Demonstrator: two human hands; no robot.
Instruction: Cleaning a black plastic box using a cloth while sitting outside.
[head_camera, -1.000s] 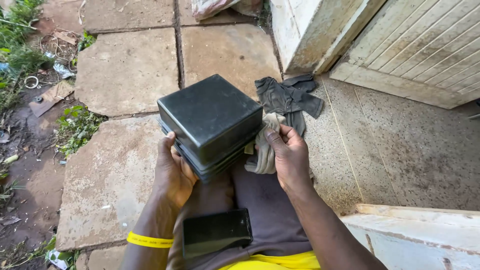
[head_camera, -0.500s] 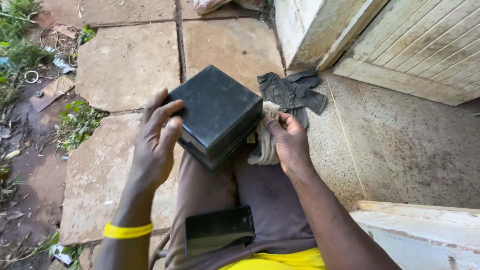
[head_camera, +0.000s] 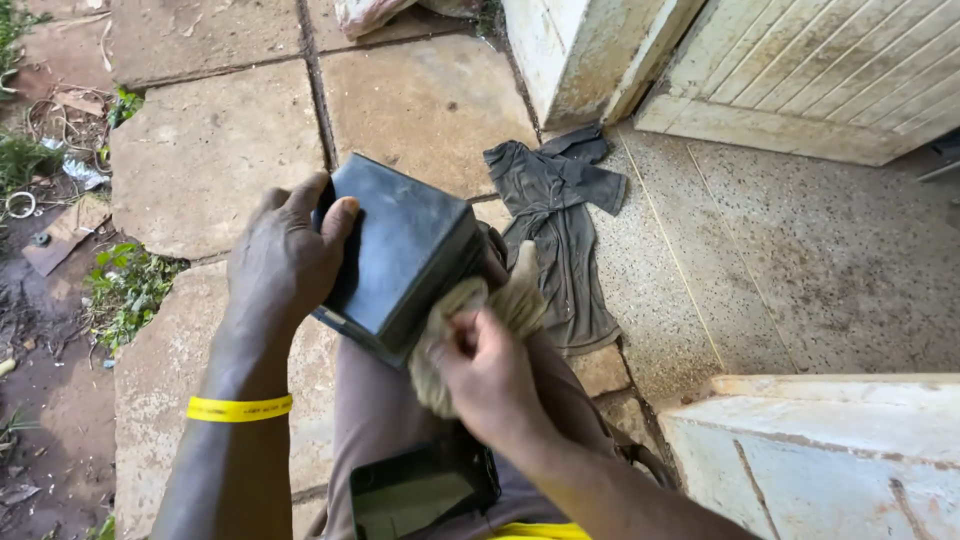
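- Now the left hand grips the black box on the lap, fingers curled over its far edge.
- Right hand holds a pale rag bunched against the box's near side.
- Dark cloth lies just beyond on the floor.

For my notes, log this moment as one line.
left hand: grips black box | right hand: presses pale rag to box side | dark cloth: on ground
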